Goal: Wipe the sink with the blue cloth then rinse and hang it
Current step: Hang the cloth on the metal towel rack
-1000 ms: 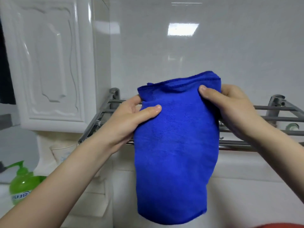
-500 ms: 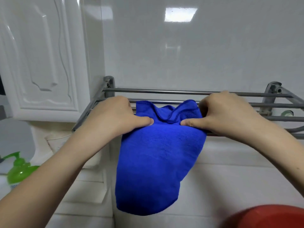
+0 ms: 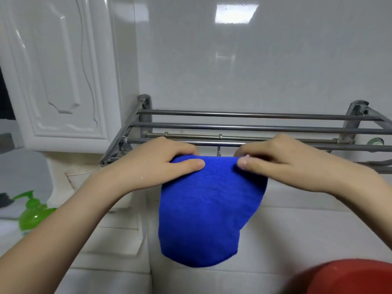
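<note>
Left hand [image 3: 152, 164] and right hand [image 3: 282, 160] pinch blue cloth [image 3: 207, 209] on rack [image 3: 254, 115] beside cabinet [image 3: 59, 81].

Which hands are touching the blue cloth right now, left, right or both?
Touching, both. The head view shows the left hand and right hand pinching the top fold of the blue cloth, thumbs on its front.

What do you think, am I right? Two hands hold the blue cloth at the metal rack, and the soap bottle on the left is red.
Not quite. The soap bottle on the left is green, not red, as the head view shows. The rest is right: the left hand and right hand hold the blue cloth at the metal rack.
</note>
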Motion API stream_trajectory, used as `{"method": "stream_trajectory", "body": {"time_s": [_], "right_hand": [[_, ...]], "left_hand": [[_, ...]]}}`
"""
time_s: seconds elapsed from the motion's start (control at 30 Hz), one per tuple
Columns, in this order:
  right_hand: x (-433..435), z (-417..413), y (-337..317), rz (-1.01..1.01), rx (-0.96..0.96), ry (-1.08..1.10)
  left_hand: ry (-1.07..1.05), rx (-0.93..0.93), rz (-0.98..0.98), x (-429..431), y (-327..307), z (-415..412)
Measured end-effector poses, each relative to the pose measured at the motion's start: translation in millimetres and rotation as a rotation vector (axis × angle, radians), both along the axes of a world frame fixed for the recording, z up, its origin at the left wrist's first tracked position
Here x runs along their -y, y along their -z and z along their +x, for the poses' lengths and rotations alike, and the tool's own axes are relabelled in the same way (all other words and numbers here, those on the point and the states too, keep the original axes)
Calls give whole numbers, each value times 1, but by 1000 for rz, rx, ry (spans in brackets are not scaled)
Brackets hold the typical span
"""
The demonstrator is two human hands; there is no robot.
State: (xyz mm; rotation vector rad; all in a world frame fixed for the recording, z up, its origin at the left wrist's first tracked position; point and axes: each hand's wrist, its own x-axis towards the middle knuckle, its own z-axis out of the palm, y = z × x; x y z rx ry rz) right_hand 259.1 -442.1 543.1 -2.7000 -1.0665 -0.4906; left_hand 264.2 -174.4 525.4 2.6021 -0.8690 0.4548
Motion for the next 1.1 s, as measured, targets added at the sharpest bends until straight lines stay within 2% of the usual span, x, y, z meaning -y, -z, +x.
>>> {"method": "stream_trajectory", "body": {"time_s": [0.07, 0.23, 0.37, 0.43, 0.53, 0.57, 0.6, 0.67, 0.73, 0.83, 1.0, 1.07, 1.1], "right_hand": [[1, -4, 8, -78, 101, 92], [4, -4, 28, 126, 385, -60], [1, 4, 16, 296, 372, -48], [-1, 8, 0, 399, 267, -4], [-2, 10, -13, 301, -9, 61], [-2, 9, -11, 259, -45, 56], [-1, 7, -8, 243, -28, 42], [1, -1, 3, 234, 158, -7], [3, -8, 18, 191, 305, -18], [3, -13, 33, 139, 369, 30], [3, -1, 14, 393, 254, -10], [3, 5, 3, 387, 169, 24], [2, 7, 0, 324, 119, 32]], "left_hand": [[-9, -17, -32, -7, 2, 0], [66, 201, -258, -17, 17, -2], [-22, 284, -264, -9, 4, 1], [-74, 225, -289, -4, -8, 4], [-97, 81, -236, -2, -14, 4], [-86, 78, -236, -3, -13, 2], [-74, 113, -245, -5, -10, -1], [-46, 191, -264, -10, -4, -7], [-5, 187, -307, -14, 7, -12], [-9, 258, -298, -18, 18, -11], [-52, 322, -313, -9, 3, -6], [-103, 266, -296, -4, -3, -6], [-144, 239, -217, -3, -4, -6]]}}
